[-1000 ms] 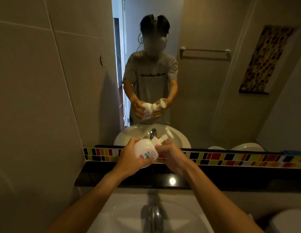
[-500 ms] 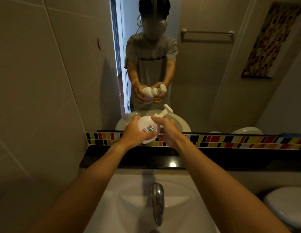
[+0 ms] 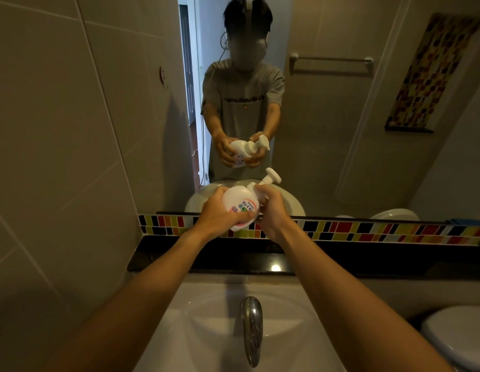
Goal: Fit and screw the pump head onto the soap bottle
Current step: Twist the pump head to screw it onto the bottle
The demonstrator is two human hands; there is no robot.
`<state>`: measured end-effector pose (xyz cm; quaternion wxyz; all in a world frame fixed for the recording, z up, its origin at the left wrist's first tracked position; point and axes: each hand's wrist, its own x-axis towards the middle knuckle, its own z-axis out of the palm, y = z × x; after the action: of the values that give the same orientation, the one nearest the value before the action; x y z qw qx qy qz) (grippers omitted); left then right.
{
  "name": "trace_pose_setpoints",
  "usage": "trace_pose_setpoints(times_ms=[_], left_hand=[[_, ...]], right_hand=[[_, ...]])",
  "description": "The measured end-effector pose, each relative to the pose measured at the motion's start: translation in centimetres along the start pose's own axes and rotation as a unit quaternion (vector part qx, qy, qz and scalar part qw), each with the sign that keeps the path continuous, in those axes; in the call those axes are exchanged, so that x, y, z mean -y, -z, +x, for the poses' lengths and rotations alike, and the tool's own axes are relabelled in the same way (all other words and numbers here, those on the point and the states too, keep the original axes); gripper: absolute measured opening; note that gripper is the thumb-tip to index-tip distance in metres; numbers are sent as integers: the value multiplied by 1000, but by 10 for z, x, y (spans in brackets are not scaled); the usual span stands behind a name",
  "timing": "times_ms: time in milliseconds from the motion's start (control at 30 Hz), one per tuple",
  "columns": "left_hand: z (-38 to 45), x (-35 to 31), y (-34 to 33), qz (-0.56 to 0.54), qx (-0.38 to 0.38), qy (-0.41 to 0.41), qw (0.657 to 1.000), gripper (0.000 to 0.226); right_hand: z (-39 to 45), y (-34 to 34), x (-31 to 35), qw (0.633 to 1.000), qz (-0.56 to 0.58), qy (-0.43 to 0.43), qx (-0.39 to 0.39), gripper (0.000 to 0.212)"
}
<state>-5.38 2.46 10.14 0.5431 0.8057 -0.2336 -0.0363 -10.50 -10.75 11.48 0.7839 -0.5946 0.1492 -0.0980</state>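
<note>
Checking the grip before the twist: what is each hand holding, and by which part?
Left hand wraps the soap bottle by its body; right hand grips the pump head at its collar.

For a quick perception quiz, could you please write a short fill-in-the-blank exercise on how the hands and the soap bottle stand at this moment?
1. The soap bottle is held around its body by the ____ hand.
2. The right hand grips the collar of the ____.
3. The bottle is held tilted, in the air above the black ____.
4. Below the arms, a chrome ____ reaches over the white basin.

Missing words: left; pump head; ledge; tap
</note>
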Motion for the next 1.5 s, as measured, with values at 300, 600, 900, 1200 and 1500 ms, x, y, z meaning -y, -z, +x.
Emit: trace_pose_setpoints(times_ms=[300, 600, 900, 1200, 1500], left_hand=[[-11, -7, 0, -38, 9, -27, 999, 64], [-15, -9, 6, 0, 62, -39, 997, 58], [-10, -15, -8, 15, -32, -12, 999, 65], [-16, -18, -4, 3, -29, -33, 999, 61], [-26, -27, 7, -319, 125, 125, 931, 27]], right_hand=[[-8, 10, -7, 998, 2, 55, 18, 56], [-11, 15, -1, 997, 3, 57, 53, 49], [-5, 10, 0, 999, 13, 6, 33, 34], [-5, 14, 0, 998, 1, 8, 69, 38], [-11, 3, 8, 994, 1, 8, 106, 52]])
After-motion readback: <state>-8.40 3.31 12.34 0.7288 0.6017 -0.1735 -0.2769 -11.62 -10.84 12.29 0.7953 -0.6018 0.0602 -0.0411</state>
